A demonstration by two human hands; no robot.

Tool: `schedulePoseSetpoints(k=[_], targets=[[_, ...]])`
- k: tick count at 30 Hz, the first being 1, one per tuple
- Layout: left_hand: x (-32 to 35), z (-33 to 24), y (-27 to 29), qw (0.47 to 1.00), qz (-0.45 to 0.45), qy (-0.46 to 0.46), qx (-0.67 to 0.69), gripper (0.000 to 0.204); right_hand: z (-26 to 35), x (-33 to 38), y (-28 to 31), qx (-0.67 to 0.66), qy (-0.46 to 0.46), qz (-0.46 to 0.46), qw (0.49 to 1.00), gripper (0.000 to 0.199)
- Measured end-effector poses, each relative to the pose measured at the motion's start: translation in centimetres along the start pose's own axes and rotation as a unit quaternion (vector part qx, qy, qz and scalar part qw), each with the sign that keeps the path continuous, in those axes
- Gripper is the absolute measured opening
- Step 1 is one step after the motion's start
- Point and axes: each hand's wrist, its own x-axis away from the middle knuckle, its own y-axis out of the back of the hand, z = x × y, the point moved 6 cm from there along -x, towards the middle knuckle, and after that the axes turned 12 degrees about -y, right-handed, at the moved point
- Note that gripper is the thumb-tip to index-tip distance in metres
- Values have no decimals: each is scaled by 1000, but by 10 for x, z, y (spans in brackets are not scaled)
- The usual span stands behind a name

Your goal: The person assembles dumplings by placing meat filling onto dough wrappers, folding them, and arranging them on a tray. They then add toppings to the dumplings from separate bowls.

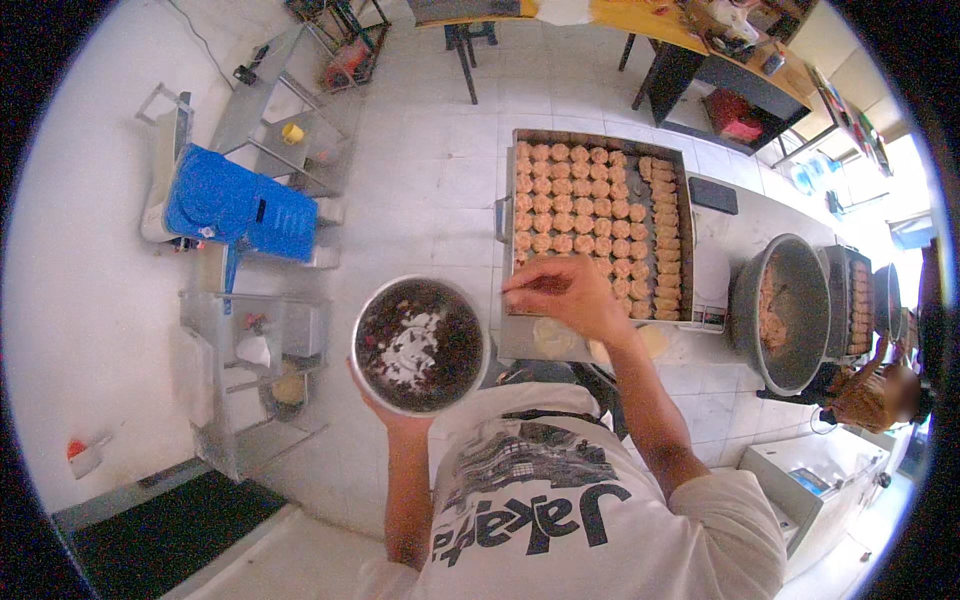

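My left hand [396,412] holds a round metal bowl [484,345] from below at its near left side. Dark chopped bits [452,350] cling round the bowl's inside, and bare metal shows in the middle. My right hand [582,296] is closed in a pinch above the near left corner of a large metal tray [602,138]. Whatever lies between its fingertips is too small to make out. Rows of round, pale orange filled dumplings [572,205] stand in the tray, with a column of longer rolled pieces [667,230] along its right side.
Right of the tray lie a dark phone-like slab [713,196] and a big grey basin [745,320] of orange-pink filling. Another tray [868,262] and a person [868,395] are farther right. Metal shelving [235,385] and a blue-covered machine [240,205] stand at left.
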Motion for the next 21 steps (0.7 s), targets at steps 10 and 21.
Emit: schedulePoseSetpoints(k=[10,21], targets=[[-10,-32,-2,997,-17,-69,23,65,-175,-24,189,281,-140,-272,909,17],[-12,-45,-4,995,-8,-98,-5,66,-168,-29,193,394,-100,-291,866,18]])
